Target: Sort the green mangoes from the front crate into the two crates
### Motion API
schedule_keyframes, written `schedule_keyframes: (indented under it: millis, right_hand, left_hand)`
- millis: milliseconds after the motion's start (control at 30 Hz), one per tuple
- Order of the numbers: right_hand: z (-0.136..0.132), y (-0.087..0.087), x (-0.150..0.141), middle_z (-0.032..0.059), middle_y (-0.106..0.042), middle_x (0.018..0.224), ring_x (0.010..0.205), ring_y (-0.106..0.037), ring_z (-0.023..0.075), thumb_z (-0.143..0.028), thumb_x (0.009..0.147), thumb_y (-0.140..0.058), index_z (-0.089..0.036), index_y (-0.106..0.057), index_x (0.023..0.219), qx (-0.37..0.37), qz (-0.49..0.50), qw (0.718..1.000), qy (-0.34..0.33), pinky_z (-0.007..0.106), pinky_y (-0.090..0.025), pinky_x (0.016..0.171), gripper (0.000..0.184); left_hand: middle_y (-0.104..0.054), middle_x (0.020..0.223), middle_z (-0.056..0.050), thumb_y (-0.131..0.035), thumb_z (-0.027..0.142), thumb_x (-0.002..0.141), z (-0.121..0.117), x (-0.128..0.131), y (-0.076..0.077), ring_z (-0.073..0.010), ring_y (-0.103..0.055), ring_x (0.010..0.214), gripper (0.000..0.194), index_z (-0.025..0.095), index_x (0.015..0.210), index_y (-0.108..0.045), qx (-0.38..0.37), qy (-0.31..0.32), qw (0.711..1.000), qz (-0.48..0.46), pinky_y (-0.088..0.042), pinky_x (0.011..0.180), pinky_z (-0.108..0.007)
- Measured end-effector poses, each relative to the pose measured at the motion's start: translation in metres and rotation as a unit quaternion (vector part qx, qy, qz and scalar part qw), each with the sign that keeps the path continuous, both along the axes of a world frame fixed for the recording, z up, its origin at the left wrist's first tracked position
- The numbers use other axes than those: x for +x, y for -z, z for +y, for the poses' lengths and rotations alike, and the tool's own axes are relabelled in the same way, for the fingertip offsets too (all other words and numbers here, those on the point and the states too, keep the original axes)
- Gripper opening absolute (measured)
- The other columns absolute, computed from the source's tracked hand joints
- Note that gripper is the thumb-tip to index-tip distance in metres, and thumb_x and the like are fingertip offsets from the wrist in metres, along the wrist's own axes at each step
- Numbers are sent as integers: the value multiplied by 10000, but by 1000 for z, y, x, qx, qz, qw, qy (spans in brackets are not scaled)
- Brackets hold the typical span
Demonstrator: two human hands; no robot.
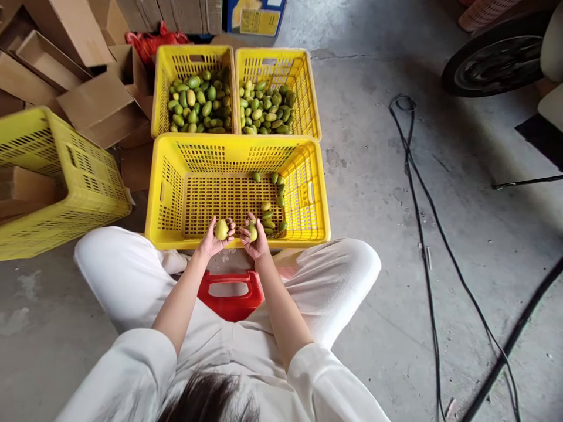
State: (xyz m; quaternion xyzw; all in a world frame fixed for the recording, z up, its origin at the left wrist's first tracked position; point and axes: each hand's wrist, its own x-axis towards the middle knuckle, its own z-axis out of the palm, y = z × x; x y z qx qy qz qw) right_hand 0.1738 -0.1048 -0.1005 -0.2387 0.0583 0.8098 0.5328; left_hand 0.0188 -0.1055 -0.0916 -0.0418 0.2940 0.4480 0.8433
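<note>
My left hand (213, 241) has its fingers curled round a yellowish-green oval fruit (221, 230). Close beside it, my right hand (259, 243) grips another green fruit (252, 231). Both hands are over the near edge of a yellow plastic crate (220, 196) between my knees. Inside that crate, several loose green fruits (280, 200) lie along the right side, one of them more yellow. Behind it, two yellow crates stand side by side: the left crate (155, 94) and the right crate (313, 94) both contain many green and yellowish fruits.
A red plastic stool (233, 302) shows between my legs. To the left are another yellow crate (92, 170) with cardboard in it and a heap of cardboard boxes (94, 102). Black cables (422, 234) run over the concrete floor on the right, below a wheel (492, 58).
</note>
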Motion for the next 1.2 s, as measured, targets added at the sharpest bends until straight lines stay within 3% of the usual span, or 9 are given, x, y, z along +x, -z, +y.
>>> schedule_keyframes:
  millis: [133, 333, 533, 667, 733, 867, 967, 1067, 1200]
  right_hand:
    - [3, -2, 1, 14, -608, 809, 572, -497, 91, -320, 928, -431, -233, -590, 1089, -15, 13, 1000, 2, 161, -435, 436, 242]
    - [0, -1, 2, 13, -643, 888, 761, -613, 118, -233, 861, -509, -260, -592, 1150, -23, -20, 999, -25, 205, -538, 594, 302]
    - [-3, -1, -1, -41, -616, 885, 528, -459, 44, -165, 836, -627, -318, -587, 1139, 7, -55, 998, -4, 107, -365, 381, 342]
    - [-2, -2, -1, -32, -603, 813, 479, -404, 47, -350, 920, -569, -274, -603, 1050, -6, -46, 999, -13, 121, -354, 375, 154]
    - [-1, -2, 1, -27, -600, 778, 455, -381, 55, -463, 967, -440, -265, -606, 1049, -12, -25, 1000, 6, 135, -366, 374, 271]
    - [0, -1, 1, -17, -621, 796, 485, -444, 75, -359, 998, -322, -277, -591, 1151, -17, -3, 1000, 24, 154, -423, 407, 320]
    - [0, -2, 1, 4, -646, 863, 633, -571, 99, -292, 948, -431, -263, -584, 1196, -24, -12, 999, 19, 190, -519, 513, 293]
    - [-1, -3, 0, -4, -651, 877, 765, -629, 104, -235, 878, -541, -268, -589, 1189, -18, -32, 999, 4, 192, -560, 635, 317]
    - [-2, -2, -1, -32, -644, 872, 759, -630, 88, -175, 798, -634, -296, -587, 1147, 2, -64, 998, -23, 154, -529, 592, 372]
  left_hand:
    - [-616, 835, -107, -320, 302, 982, -1, -3, 1, -157, -595, 676, 338, 121, 1008, -604, -21, 20, 1000, -6, -469, 487, -229]
    - [-579, 764, -72, -367, 219, 973, -3, -3, 3, -124, -584, 631, 256, 125, 919, -599, -11, 24, 1000, 3, -463, 479, -186]
    - [-479, 633, 1, -435, 291, 967, -1, -3, 1, -64, -436, 460, 253, 138, 828, -582, -1, 30, 999, -21, -328, 362, -137]
    - [-621, 816, -80, -415, 317, 948, -1, -2, 0, -156, -616, 692, 282, 128, 992, -620, -3, 0, 1000, -12, -526, 552, -255]
    - [-660, 919, -101, -391, 210, 920, -2, -1, 0, -198, -654, 831, 304, 141, 1120, -609, -10, -17, 1000, 4, -567, 691, -342]
    - [-670, 1004, -97, -429, 96, 885, -3, -1, 3, -192, -662, 908, 364, 160, 1208, -585, 0, -15, 999, 28, -566, 765, -337]
    - [-653, 1001, -93, -527, 130, 883, -3, 0, 4, -171, -656, 861, 246, 156, 1114, -610, 14, -10, 999, 34, -555, 672, -258]
    - [-601, 875, -45, -580, 125, 866, -2, -1, 4, -90, -588, 672, 122, 168, 976, -607, 9, -16, 1000, 20, -467, 512, -155]
    - [-519, 774, -1, -576, 156, 880, 0, 0, 1, -39, -466, 534, 19, 173, 873, -573, -7, -37, 999, 13, -345, 402, -109]
